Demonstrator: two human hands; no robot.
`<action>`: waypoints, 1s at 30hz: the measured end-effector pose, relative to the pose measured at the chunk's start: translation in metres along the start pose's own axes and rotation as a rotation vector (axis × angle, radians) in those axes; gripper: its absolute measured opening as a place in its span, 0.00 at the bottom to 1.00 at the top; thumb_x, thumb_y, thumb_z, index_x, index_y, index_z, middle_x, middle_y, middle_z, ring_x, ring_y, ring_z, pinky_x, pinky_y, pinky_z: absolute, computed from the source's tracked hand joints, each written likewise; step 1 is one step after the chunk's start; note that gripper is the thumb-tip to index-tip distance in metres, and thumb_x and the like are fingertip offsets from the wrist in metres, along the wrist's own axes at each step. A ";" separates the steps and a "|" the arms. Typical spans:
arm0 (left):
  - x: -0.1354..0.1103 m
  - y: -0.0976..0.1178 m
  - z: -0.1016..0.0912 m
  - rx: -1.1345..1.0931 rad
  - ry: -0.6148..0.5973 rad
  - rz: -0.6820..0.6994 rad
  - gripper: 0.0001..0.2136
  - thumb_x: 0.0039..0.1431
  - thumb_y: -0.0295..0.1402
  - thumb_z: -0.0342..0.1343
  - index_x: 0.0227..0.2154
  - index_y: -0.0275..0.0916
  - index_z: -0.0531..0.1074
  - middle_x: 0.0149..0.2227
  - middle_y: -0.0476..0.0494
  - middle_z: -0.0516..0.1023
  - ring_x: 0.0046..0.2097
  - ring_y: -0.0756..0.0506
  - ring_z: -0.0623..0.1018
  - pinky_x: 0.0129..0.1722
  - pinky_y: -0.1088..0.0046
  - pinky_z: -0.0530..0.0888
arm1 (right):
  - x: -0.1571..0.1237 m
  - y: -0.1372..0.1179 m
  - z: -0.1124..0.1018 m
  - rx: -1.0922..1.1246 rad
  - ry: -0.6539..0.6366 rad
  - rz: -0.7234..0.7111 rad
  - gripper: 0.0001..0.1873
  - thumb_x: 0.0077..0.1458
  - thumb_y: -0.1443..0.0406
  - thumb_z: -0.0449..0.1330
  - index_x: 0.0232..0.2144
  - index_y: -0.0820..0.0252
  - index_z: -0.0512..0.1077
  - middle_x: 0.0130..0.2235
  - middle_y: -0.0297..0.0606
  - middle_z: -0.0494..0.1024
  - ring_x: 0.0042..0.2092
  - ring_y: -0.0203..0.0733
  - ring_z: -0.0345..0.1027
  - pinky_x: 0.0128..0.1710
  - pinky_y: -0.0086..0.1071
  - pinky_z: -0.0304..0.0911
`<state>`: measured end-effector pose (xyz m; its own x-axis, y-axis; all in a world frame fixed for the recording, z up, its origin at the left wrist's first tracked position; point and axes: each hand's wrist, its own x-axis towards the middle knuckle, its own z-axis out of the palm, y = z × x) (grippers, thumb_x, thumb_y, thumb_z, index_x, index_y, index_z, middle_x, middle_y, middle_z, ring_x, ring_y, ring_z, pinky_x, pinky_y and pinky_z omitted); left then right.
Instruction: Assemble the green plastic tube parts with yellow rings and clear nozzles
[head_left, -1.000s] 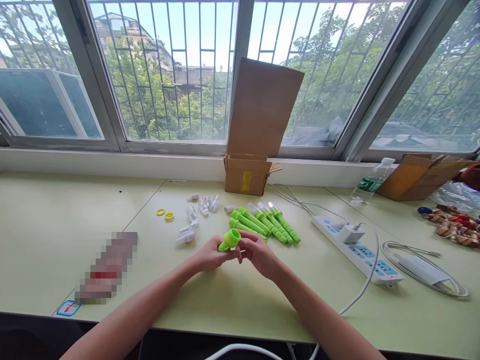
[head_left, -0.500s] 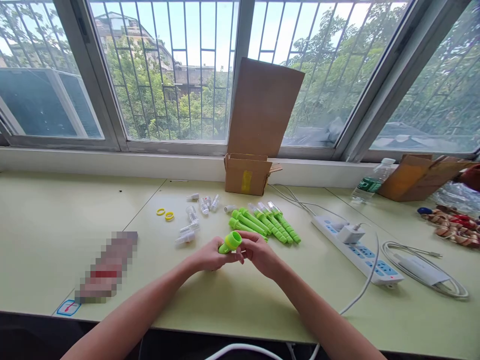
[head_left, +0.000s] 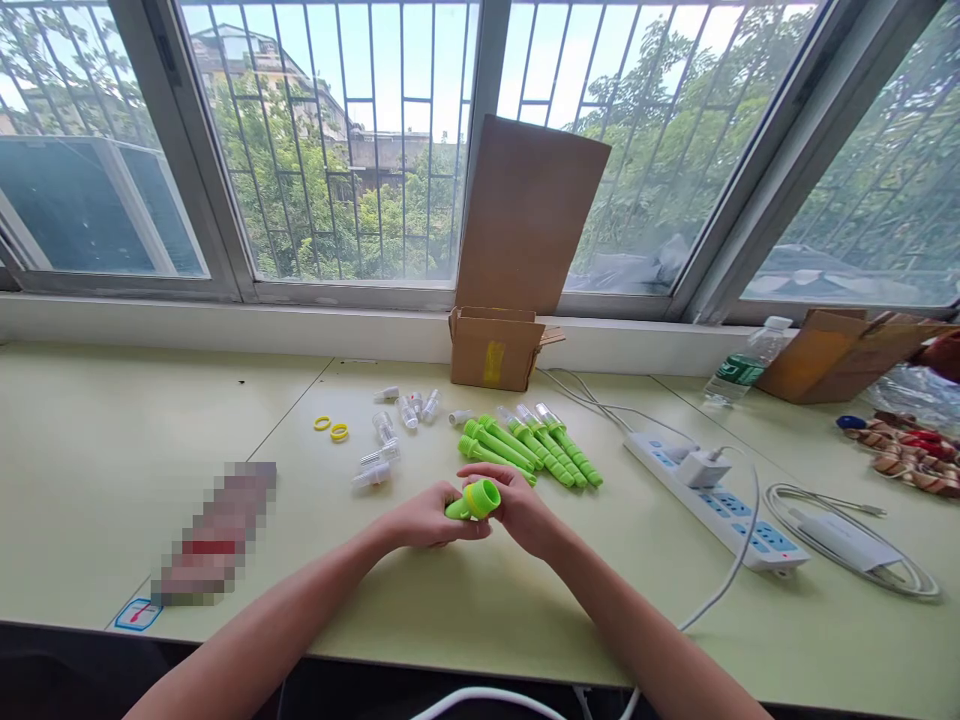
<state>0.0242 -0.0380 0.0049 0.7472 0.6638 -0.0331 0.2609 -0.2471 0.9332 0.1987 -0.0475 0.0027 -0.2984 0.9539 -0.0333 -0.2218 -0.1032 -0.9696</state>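
Observation:
Both hands meet over the middle of the pale green table. My left hand is closed round the ribbed shaft of a bright green plastic tube whose open round mouth points up and to the right. My right hand grips the same tube at its mouth end, fingers curled over it. Just beyond the hands lies a row of several more green tubes, some with clear tips. Small clear plastic pieces and two yellow rings lie to the left of them.
A small open cardboard box stands at the windowsill with a cardboard sheet behind it. A white power strip with a charger and cables lies at the right. Farther right are a water bottle, another cardboard box and a blurred object at the left.
The green tube has shifted slightly right and down between my hands, its mouth now turned more toward my right hand. The rest of the table is unchanged.

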 end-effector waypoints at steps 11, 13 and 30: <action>0.004 0.003 0.001 -0.130 0.124 0.087 0.19 0.52 0.48 0.57 0.27 0.33 0.71 0.17 0.53 0.63 0.19 0.55 0.62 0.19 0.79 0.60 | -0.002 -0.005 0.001 0.095 -0.020 -0.041 0.17 0.49 0.59 0.64 0.41 0.59 0.75 0.29 0.35 0.74 0.25 0.34 0.66 0.24 0.29 0.63; 0.007 0.001 0.001 -0.166 0.162 0.085 0.21 0.53 0.50 0.56 0.27 0.32 0.71 0.18 0.52 0.64 0.20 0.55 0.63 0.20 0.79 0.62 | -0.002 -0.006 0.002 0.102 -0.030 -0.061 0.18 0.50 0.58 0.64 0.42 0.59 0.74 0.28 0.35 0.74 0.25 0.34 0.67 0.23 0.29 0.63; 0.014 -0.008 0.008 -0.161 0.298 0.159 0.20 0.54 0.50 0.55 0.33 0.34 0.70 0.27 0.49 0.70 0.25 0.53 0.67 0.24 0.78 0.65 | 0.001 -0.004 0.004 -0.099 0.115 -0.208 0.17 0.44 0.57 0.68 0.36 0.58 0.76 0.25 0.32 0.73 0.23 0.33 0.62 0.23 0.30 0.61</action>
<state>0.0375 -0.0320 -0.0058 0.5537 0.8082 0.2005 0.0389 -0.2656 0.9633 0.1950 -0.0470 0.0075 -0.1471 0.9780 0.1479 -0.1741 0.1216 -0.9772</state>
